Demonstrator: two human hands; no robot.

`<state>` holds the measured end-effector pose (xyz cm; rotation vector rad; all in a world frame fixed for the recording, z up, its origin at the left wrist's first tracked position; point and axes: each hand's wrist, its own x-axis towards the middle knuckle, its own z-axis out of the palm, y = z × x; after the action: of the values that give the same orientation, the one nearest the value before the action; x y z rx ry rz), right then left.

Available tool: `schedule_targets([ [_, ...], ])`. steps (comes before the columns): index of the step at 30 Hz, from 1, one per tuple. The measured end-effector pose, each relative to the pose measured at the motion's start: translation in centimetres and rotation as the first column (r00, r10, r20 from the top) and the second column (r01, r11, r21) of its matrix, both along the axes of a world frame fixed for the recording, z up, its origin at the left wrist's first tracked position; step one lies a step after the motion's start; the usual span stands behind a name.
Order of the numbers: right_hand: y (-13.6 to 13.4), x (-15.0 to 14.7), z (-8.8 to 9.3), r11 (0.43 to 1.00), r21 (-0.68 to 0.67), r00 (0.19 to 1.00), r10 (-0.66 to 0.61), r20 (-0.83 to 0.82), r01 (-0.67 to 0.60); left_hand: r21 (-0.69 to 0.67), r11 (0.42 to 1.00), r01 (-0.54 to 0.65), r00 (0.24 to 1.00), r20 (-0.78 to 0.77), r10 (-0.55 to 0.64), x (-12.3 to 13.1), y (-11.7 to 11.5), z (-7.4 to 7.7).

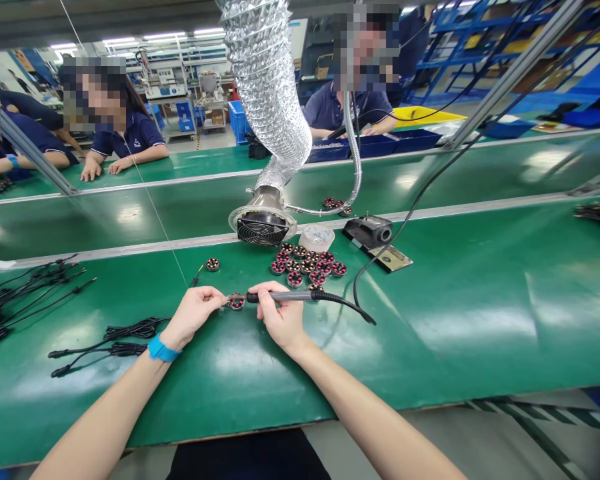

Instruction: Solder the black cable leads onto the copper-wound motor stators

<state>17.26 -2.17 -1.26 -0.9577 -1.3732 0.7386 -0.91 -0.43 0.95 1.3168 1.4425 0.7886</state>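
Our left hand [193, 317] has its fingers pinched on a little round motor [237, 302], and our right hand [279, 317] grips a soldering iron [285, 297] pen-style, fingers wrapped tight, with the tip right at that motor. It's all over the green table [430, 347] – a cluster of matching motors [305, 265] just beyond the motor, black cables [115, 340] off to its left.

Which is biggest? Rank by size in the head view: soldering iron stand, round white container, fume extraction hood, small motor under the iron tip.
1. fume extraction hood
2. soldering iron stand
3. round white container
4. small motor, smallest even though it is nearest the camera, so its true size is unsure.
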Motion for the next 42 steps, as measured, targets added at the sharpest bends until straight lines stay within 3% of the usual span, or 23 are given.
schedule_targets([
  [31, 0.2, -0.1, -0.4, 1.0, -0.003, 0.999, -0.03, 0.036, 0.03, -0.022, 1.0, -0.002, 1.0, -0.024, 0.002, 0.1, -0.1, 0.4],
  [34, 0.3, -0.3, -0.1, 1.0, -0.008, 0.997, 0.008, 0.083, -0.008, -0.019, 1.0, -0.004, 1.0, -0.026, 0.003, 0.1, -0.1, 0.4],
  [42, 1.6, -1.4, -1.0, 0.959, 0.161, 0.956, 0.198, 0.217, -0.235, 0.017, 0.999, 0.038, 0.999, -0.039, -0.038, 0.0, -0.1, 0.2],
])
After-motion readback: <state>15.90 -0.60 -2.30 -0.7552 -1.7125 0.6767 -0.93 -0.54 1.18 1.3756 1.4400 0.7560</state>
